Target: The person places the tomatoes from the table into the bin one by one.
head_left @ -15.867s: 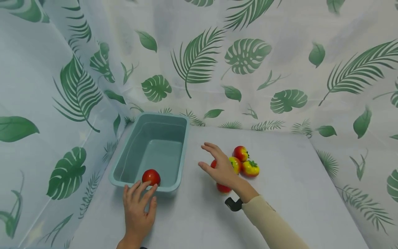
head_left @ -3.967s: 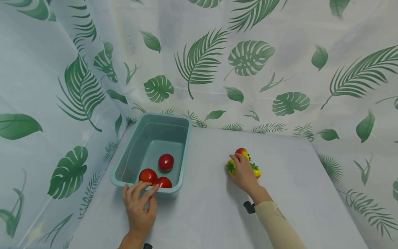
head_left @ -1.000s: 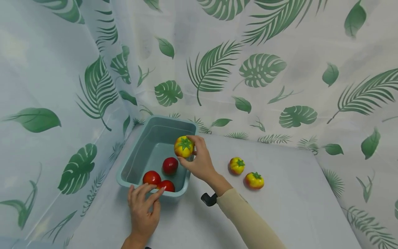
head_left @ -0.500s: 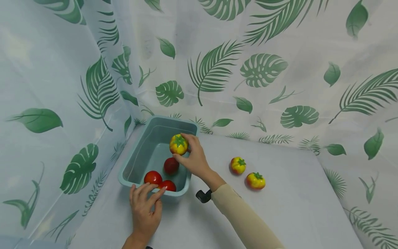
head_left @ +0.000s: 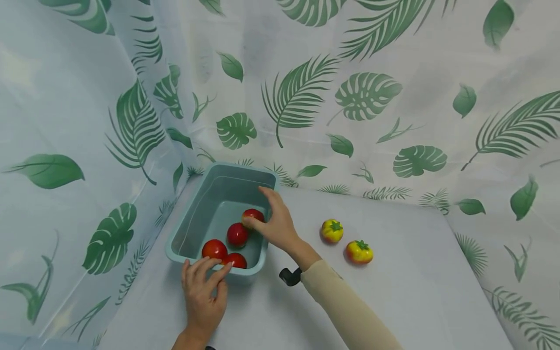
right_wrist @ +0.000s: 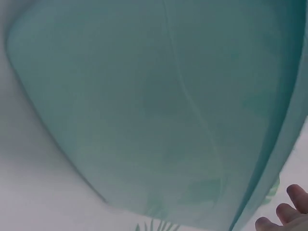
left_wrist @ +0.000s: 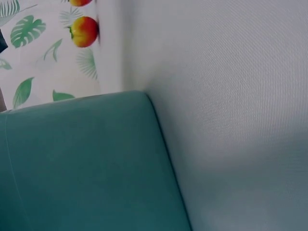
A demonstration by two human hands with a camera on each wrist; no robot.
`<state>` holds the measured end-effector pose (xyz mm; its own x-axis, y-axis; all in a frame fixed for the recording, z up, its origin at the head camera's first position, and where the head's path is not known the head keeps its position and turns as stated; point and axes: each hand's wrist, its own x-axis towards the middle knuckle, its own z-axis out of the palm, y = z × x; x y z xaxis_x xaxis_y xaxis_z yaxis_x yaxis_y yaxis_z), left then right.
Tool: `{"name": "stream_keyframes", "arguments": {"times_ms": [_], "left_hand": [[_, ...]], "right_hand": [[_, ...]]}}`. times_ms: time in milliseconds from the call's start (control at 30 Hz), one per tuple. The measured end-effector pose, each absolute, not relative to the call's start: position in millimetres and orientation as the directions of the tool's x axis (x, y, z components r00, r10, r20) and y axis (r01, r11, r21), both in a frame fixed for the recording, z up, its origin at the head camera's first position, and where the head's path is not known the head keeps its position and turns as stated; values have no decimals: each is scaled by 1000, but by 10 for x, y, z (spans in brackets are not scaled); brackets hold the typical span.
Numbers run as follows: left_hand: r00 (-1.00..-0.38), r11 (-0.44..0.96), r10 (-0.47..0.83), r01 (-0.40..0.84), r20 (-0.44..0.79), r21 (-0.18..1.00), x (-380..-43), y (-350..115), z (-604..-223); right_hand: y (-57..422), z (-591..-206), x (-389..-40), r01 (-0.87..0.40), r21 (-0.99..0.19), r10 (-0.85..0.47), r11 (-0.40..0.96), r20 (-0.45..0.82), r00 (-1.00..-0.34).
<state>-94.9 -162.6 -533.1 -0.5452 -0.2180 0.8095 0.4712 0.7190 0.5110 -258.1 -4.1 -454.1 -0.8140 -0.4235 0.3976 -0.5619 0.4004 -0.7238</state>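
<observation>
My right hand (head_left: 280,223) hovers over the right side of the teal plastic tub (head_left: 176,233), thumb and fingers spread apart. Just below its thumb sits a red tomato-like fruit (head_left: 253,215) with a yellowish edge, inside the tub. A second red fruit (head_left: 237,235) touches it or lies close by. Two more, one red fruit (head_left: 214,249) and another red fruit (head_left: 235,260), lie at the tub's near end. My left hand (head_left: 203,296) rests its fingertips on the near rim. In the right wrist view, some right fingertips (right_wrist: 284,214) show beside the tub's wall.
On the white table (head_left: 415,291), right of the tub, stand a yellow-red fruit (head_left: 332,231) with a green calyx and a similar fruit (head_left: 359,252). A leaf-print curtain (head_left: 306,92) closes off the back and sides. The left wrist view shows the tub's outer wall (left_wrist: 86,159).
Half a second ago my right hand held the yellow-red fruit above the tub; now that fruit lies inside and the fingers are apart. Earlier, fewer fruits were in the tub. My left hand stays at the rim.
</observation>
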Motion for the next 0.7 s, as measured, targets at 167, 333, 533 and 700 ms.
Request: {"name": "stream_keyframes", "arguments": {"times_ms": [167,333,533,700], "left_hand": [[-537,710,-227,480,812,516,-944,-1613,-5330],[-535,707,-235,479,812,520,-947,-1605,-5331],[-542,712,-238,467,806,525,-938,-1597,-5332],[-552,712,-240,459,799,531,-928,-1582,-5321]], "right_hand": [[160,-4539,-2606,-541,-737,-365,404,412,-835],[448,-4556,-2657,-498,-746,-292,442,405,-866],[860,-4642,-2701,-428,-738,-197,523,383,-902],[1219,-4735,-2712,-379,-727,-116,573,386,-915]]}}
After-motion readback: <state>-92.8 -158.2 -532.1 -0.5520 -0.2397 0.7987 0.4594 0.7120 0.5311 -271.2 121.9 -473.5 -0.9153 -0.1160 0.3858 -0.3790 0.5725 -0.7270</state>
